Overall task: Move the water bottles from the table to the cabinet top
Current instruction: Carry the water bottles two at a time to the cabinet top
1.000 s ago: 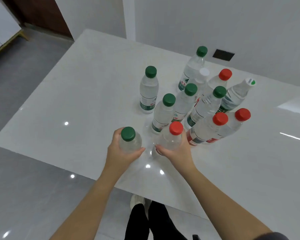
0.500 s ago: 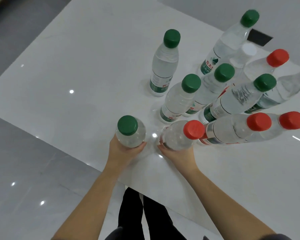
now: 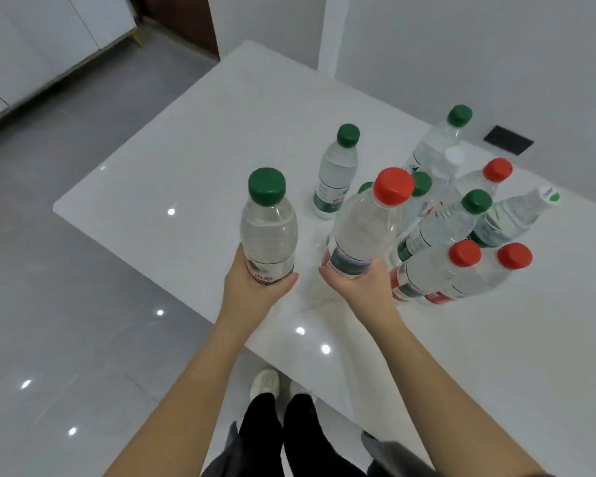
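Note:
My left hand (image 3: 255, 287) grips the base of a clear water bottle with a green cap (image 3: 268, 228), held upright above the white table (image 3: 193, 166). My right hand (image 3: 362, 287) grips a red-capped water bottle (image 3: 365, 228) from below, also raised off the table. Behind them several more bottles stand on the table: a lone green-capped one (image 3: 336, 173), and a tight cluster with green, red and white caps (image 3: 462, 228) to the right. A white cabinet (image 3: 41, 39) stands at the far left.
Grey glossy floor (image 3: 66, 304) lies left of the table. A dark wooden door (image 3: 183, 18) is at the back, a black wall socket (image 3: 508, 139) behind the bottles. My legs and shoes (image 3: 272, 407) are at the table's near edge.
Both bottles, gripped on the table a second ago, have been lifted off it and now sit higher and closer to the camera. The view has tilted up, showing the cabinet.

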### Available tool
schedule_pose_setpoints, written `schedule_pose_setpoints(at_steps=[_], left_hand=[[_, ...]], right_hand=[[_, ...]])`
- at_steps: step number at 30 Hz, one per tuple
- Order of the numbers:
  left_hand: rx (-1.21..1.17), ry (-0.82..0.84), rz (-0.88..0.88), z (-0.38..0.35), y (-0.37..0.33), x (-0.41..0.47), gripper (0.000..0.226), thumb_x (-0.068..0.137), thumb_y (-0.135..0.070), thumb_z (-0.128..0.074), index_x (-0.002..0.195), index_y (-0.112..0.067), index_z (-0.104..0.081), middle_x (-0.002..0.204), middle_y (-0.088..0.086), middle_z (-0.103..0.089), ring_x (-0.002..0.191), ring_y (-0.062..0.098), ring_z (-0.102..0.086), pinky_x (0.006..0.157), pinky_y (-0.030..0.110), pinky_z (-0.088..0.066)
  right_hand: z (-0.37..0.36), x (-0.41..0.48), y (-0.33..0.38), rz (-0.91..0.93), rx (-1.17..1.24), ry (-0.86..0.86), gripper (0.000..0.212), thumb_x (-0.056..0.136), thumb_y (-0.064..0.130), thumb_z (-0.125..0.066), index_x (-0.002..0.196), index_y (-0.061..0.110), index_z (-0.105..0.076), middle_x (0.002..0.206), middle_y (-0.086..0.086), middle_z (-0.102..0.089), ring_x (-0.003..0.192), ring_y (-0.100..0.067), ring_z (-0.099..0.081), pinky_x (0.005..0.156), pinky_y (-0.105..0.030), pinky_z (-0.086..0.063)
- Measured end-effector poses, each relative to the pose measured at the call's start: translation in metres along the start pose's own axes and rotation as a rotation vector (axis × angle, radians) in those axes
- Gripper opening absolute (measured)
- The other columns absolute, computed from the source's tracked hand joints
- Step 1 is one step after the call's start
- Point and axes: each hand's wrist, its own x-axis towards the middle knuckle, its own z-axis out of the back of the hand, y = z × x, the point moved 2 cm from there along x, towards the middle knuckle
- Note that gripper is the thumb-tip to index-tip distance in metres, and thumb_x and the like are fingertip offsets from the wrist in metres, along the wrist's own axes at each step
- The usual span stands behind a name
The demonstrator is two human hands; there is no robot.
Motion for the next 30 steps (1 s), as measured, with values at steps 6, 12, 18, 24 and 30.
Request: schedule_pose_setpoints(at_steps=[6, 12, 18, 24, 30], left_hand=[[-0.061, -0.100, -0.102, 0.037, -0.078, -0.025, 0.052, 0.069, -0.016, -0.085, 0.108, -0.030, -0.052, 0.100, -0.015, -0.066, 0.089, -0.003, -0.064, 0.068, 0.013, -0.051], [-0.170, -0.211, -0.130, 0.067, -0.114, -0.043, 0.049, 0.069, -0.010, -0.083, 0.109, -0.020, -0.055, 0.099, -0.003, -0.069, 0.087, 0.011, -0.067, 0.057, 0.011, -0.048], [-0.239, -0.346, -0.143, 0.111, -0.123, -0.058, 0.048, 0.070, -0.007, -0.082, 0.106, -0.022, -0.055, 0.094, -0.009, -0.069, 0.081, 0.003, -0.067, 0.063, 0.018, -0.052], [-0.285, -0.444, -0.122, 0.178, -0.108, -0.059, 0.061, 0.063, -0.012, -0.086, 0.116, -0.014, -0.056, 0.101, -0.003, -0.072, 0.090, 0.014, -0.070, 0.072, 0.030, -0.056], [-0.322, -0.496, -0.139, 0.273, -0.091, -0.038, 0.056, 0.068, -0.010, -0.085, 0.114, -0.020, -0.056, 0.100, -0.007, -0.071, 0.088, 0.010, -0.070, 0.071, 0.029, -0.056]], right_hand=[[0.009, -0.016, 0.099, 0.189, 0.051, 0.046, 0.059, 0.069, 0.019, -0.084, 0.119, 0.010, -0.054, 0.106, -0.006, -0.067, 0.093, -0.016, -0.068, 0.074, -0.025, -0.056], [-0.002, -0.040, 0.157, 0.249, 0.136, 0.060, 0.067, 0.071, 0.009, -0.083, 0.126, 0.020, -0.047, 0.109, 0.003, -0.067, 0.094, -0.007, -0.068, 0.076, -0.019, -0.057], [-0.028, -0.050, 0.186, 0.252, 0.170, 0.112, 0.062, 0.071, 0.005, -0.083, 0.121, 0.022, -0.049, 0.106, 0.004, -0.067, 0.087, -0.001, -0.068, 0.073, -0.018, -0.058], [-0.087, -0.056, 0.210, 0.266, 0.146, 0.186, 0.058, 0.071, 0.004, -0.082, 0.118, 0.018, -0.051, 0.105, -0.002, -0.069, 0.087, -0.011, -0.070, 0.073, -0.024, -0.060], [-0.183, -0.056, 0.245, 0.317, 0.131, 0.212, 0.054, 0.072, 0.004, -0.082, 0.114, 0.019, -0.051, 0.102, -0.001, -0.067, 0.086, -0.009, -0.068, 0.073, -0.026, -0.060]])
